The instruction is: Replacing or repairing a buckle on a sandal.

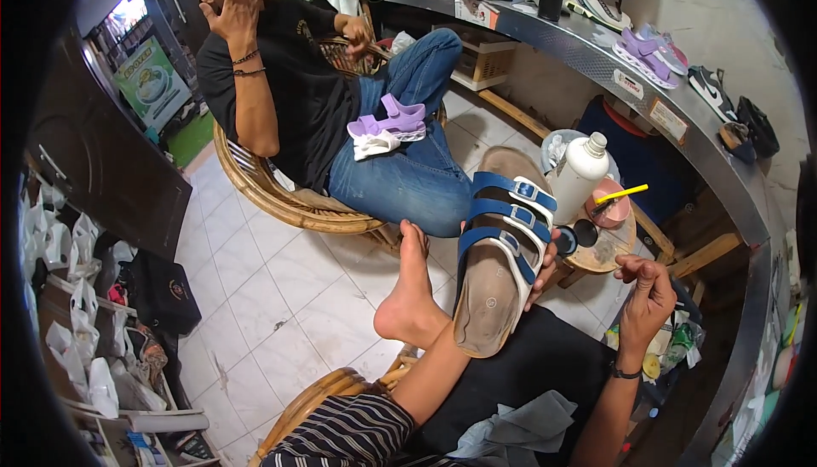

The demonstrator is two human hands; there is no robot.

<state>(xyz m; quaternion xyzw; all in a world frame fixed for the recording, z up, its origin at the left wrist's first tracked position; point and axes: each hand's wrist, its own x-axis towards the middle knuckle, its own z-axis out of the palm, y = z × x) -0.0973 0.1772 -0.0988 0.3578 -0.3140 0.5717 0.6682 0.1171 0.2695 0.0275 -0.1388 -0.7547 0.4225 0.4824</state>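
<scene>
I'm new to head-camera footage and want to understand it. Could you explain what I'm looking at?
There is no machine here, only a person's bare hands. The single picture comes from a wide fisheye camera on that person's head, looking down, so straight edges bend near the rim.

The left hand holds a blue-and-white strapped sandal, mostly hidden behind it. The right hand is raised, fingers bent, with nothing visible in it.

A grey cloth lies on the wearer's lap. On the small round stool are a white bottle and a pink container. Footwear lines the curved counter. Opposite sits another person with a lilac sandal on the lap.
</scene>
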